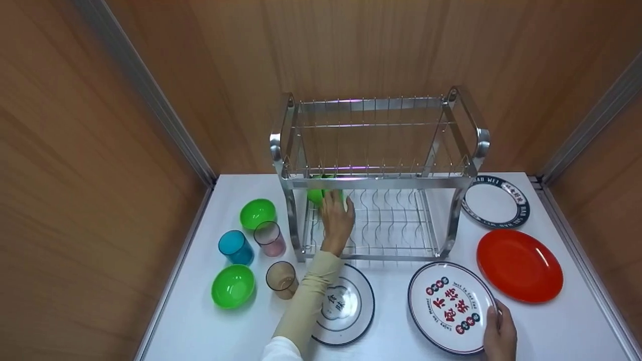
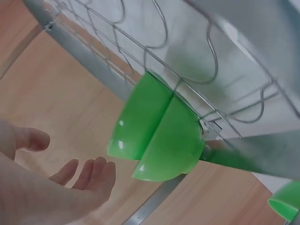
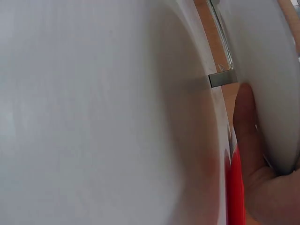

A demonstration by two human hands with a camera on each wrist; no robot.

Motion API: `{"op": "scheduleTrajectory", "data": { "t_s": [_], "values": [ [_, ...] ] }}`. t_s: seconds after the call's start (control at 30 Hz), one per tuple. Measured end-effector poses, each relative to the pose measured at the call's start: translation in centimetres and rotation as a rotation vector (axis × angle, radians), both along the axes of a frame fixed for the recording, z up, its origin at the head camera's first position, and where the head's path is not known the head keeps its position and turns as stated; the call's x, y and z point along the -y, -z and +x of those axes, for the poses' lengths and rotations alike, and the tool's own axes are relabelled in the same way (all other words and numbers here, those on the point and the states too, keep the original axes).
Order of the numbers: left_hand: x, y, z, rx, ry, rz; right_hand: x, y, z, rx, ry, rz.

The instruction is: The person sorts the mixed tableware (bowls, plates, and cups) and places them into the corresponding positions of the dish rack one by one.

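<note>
My left hand (image 1: 337, 220) reaches into the lower tier of a metal dish rack (image 1: 381, 183). Two green bowls (image 2: 173, 145) stand on edge side by side among the wires there. In the left wrist view the hand (image 2: 61, 173) has its fingers spread loosely beside the bowls, with a gap between. In the head view it partly covers the green bowls (image 1: 314, 196). My right hand (image 1: 501, 328) grips the right rim of a white plate (image 1: 446, 306) with a dark edge and red characters. The right wrist view shows the plate's pale underside (image 3: 267, 70), raised over the table.
Left of the rack stand two green bowls (image 1: 233, 286), a blue cup (image 1: 235, 247), a pink cup (image 1: 271, 240) and a brown cup (image 1: 282, 281). Below my left forearm lies a patterned plate (image 1: 351, 316). Rightward are a red plate (image 1: 519, 265) and a dark-rimmed plate (image 1: 494, 203).
</note>
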State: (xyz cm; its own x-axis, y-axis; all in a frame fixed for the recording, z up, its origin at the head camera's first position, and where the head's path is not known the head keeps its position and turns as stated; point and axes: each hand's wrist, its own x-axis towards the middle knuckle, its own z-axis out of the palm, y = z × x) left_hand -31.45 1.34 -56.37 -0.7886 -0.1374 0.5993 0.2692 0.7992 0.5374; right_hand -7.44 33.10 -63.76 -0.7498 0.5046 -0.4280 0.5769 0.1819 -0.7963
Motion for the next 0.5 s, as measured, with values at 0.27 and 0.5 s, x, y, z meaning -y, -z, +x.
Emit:
{"op": "scheduleTrajectory", "data": {
  "t_s": [0.27,0.5],
  "values": [
    [-1.2,-0.9,3.7,0.110,0.094,0.154,0.8,-2.3,-0.2,-0.017,-0.010,-0.013],
    [-2.6,-1.5,7.3,0.105,0.202,0.253,1.8,-4.5,-0.2,-0.080,0.020,-0.009]
  ]
}}
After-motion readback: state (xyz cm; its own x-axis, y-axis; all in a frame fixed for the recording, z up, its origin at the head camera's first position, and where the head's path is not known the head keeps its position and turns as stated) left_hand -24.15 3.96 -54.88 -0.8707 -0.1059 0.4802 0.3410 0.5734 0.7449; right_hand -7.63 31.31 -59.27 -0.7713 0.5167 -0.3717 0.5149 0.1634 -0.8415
